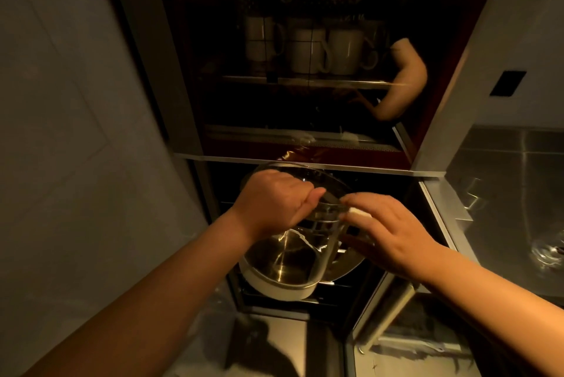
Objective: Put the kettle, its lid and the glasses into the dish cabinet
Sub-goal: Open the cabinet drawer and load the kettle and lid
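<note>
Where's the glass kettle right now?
The glass kettle is mid-frame in the head view, held by the left hand and right hand before the open lower cabinet compartment, below the shelf of white mugs.

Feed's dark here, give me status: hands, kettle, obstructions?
Left hand grips glass kettle rim; right hand holds its side. Kettle at lower cabinet opening. Mugs above; path unclear in dark.

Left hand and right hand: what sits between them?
In the head view, the clear glass kettle sits between them. The left hand grips its upper rim; the right hand touches its other side.
</note>
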